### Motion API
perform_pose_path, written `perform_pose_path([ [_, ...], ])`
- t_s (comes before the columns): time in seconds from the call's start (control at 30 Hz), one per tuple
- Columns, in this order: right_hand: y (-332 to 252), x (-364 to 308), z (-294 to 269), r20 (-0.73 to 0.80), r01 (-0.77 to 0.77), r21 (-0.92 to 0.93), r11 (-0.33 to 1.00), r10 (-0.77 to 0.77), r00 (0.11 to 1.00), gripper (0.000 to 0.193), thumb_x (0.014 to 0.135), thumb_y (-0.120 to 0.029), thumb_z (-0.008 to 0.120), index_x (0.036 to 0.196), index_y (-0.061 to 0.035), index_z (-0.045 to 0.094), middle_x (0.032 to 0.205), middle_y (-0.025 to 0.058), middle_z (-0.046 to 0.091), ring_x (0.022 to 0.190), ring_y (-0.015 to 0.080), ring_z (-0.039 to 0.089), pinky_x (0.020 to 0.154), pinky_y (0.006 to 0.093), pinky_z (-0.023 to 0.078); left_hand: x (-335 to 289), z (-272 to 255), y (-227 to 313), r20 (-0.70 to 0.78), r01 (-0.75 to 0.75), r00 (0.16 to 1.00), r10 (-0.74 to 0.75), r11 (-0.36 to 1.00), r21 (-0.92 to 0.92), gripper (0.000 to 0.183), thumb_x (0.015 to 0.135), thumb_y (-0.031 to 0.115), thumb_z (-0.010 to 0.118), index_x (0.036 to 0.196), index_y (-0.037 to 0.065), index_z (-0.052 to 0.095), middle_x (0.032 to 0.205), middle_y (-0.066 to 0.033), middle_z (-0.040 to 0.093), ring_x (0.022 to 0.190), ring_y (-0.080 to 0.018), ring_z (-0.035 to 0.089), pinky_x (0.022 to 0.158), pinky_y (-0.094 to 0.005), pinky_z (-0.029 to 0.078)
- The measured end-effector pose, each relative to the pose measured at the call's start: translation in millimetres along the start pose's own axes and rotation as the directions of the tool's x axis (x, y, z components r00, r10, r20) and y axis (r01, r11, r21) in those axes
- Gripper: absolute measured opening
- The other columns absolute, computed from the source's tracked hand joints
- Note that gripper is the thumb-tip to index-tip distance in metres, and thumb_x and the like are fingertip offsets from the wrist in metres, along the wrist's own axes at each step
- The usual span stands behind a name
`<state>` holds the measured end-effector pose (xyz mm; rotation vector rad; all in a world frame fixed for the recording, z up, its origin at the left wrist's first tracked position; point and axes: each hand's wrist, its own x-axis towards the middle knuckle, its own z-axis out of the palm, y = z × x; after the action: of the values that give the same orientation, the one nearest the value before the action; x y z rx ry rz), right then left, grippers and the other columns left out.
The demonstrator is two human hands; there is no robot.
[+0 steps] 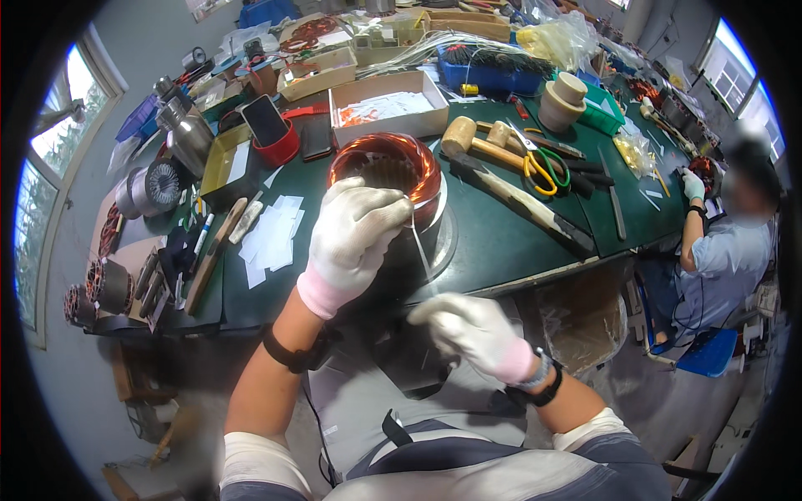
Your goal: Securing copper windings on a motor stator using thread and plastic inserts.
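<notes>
A motor stator (431,171) with a ring of copper windings stands at the bench's front edge, on a round metal base (447,242). My left hand (355,238), in a white glove, is at the near left of the winding rim, its fingers curled and pinched together. From its fingertips a thin white cord (422,250) runs down, taut, toward my right hand (476,334). That hand, also gloved, is off the bench's front edge, slightly blurred, with its fingers closed at the cord's lower end. The exact grip of both hands is partly hidden.
White paper slips (274,238) lie left of the stator, beside a wooden stick (215,255). Mallets (459,136), scissors (543,171) and a worn wooden bar (522,200) lie to the right. Behind stands a paper-filled box (393,104). A co-worker (727,250) sits far right.
</notes>
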<state>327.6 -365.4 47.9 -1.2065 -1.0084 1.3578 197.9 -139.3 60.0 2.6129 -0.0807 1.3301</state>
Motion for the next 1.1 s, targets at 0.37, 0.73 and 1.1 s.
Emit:
perform_pose_path([
  [0.37,-29,61,-11,-0.22,0.602,-0.019,0.799,-0.59,0.777,0.034,0.112,-0.018,0.047,0.088,0.0001,0.064,0.071,0.0027,0.061,0.061,0.0072,0.05,0.058,0.0242,0.041,-2,-1,3,-0.024,0.11,0.993,-0.113,0.989,-0.103,0.032,0.076,-0.001,0.083,0.105,0.008,0.074,0.104,-0.0071,0.076,0.101,-0.0299,0.071,0.103,-0.0476,0.05],
  [0.73,-11,45,6,-0.368,0.586,-0.003,0.81,-0.546,0.753,0.033,0.111,-0.02,0.052,0.09,0.0012,0.067,0.069,0.0032,0.065,0.062,0.0095,0.056,0.06,0.0267,0.044,-3,-5,2,0.039,0.087,0.996,-0.082,0.987,-0.135,0.027,0.086,0.018,0.086,0.108,0.008,0.072,0.102,-0.0075,0.076,0.097,-0.0299,0.072,0.099,-0.0467,0.05],
  [1.1,-16,46,7,-0.065,0.672,-0.495,0.551,-0.795,0.603,0.013,0.101,-0.011,0.061,0.093,-0.0033,0.067,0.085,0.0135,0.064,0.077,0.0327,0.063,0.072,0.0391,0.052,28,-7,19,0.175,0.214,0.959,-0.225,0.974,0.076,0.03,0.082,0.017,0.08,0.107,0.0,0.075,0.1,-0.0185,0.073,0.096,-0.0388,0.069,0.089,-0.0471,0.052],
])
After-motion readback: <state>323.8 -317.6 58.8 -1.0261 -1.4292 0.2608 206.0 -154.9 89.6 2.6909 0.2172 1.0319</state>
